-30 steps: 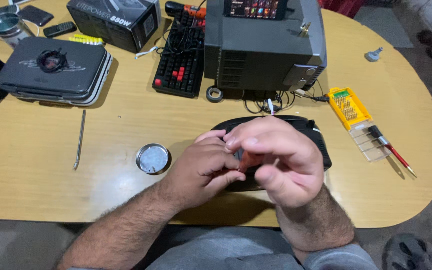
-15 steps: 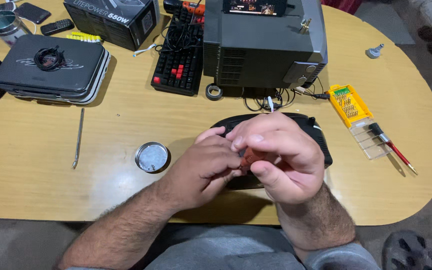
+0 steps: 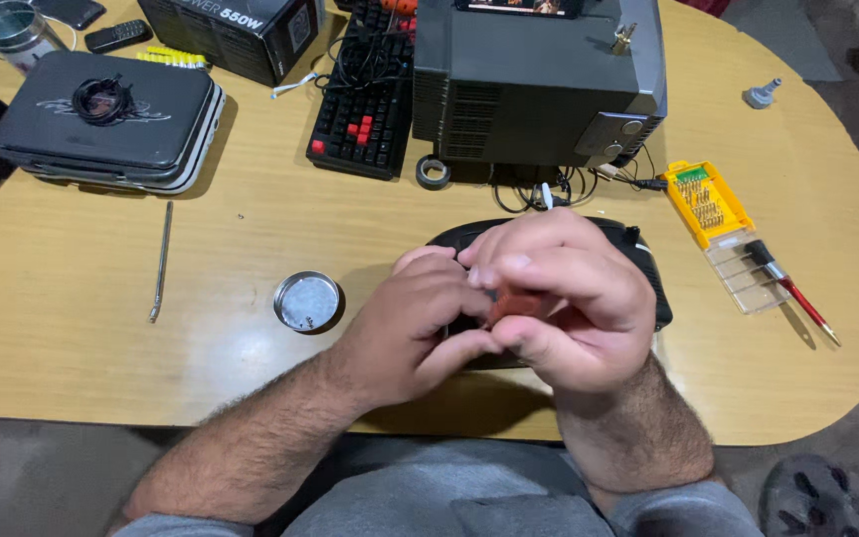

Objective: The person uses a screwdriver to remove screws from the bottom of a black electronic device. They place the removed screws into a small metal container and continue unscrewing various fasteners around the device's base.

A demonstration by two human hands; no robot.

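Note:
My left hand [image 3: 412,323] and my right hand [image 3: 561,295] are pressed together over a flat black device [image 3: 638,261] lying near the table's front edge. Between the fingertips of both hands sits a small reddish-brown part [image 3: 517,304], mostly hidden by the fingers. The right hand's fingers curl over it from above while the left hand's thumb and fingers close in from the left. Most of the black device is covered by the hands.
A small round metal tin [image 3: 307,300] lies left of the hands, a thin metal rod [image 3: 160,261] further left. Behind stand a grey computer case [image 3: 539,85], a black keyboard [image 3: 365,109], a tape roll [image 3: 433,171] and a dark carrying case [image 3: 106,119]. A yellow bit set [image 3: 710,204] and red screwdriver [image 3: 792,290] lie right.
Both hands stay clasped over the black device; the fingers have shifted slightly around the small part. The camera view has tilted a little.

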